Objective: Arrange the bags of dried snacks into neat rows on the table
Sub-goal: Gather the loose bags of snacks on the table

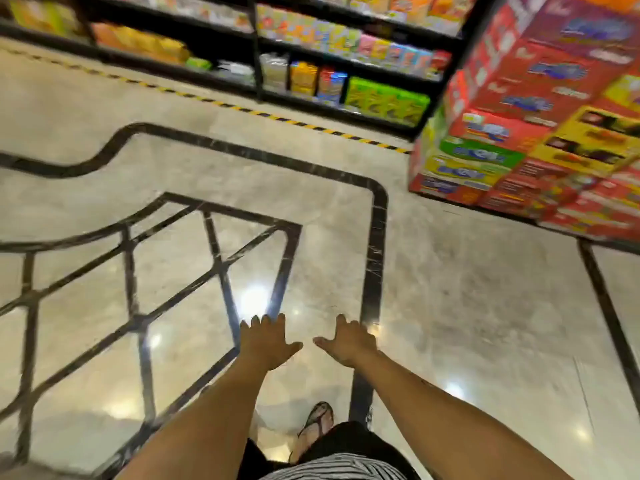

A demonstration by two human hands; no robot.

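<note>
Two bare forearms reach forward and down over a glossy marble floor inlaid with dark lines. The left hand is palm-down with fingers spread and thumb out to the right; its grip is wide open and holds nothing. Just beside it, not touching, the right hand mirrors that pose, thumb pointing left toward the other thumb, grip equally open and empty. Below them a sandalled foot rests on the floor next to a striped garment. Along the far edge, dark shelves carry blurred, colourful packets and boxes, fronted by a yellow-and-black striped tape. At far right stands a stack of red, yellow and green cartons. No snack bags can be told apart for certain; neither hand is near any.
</note>
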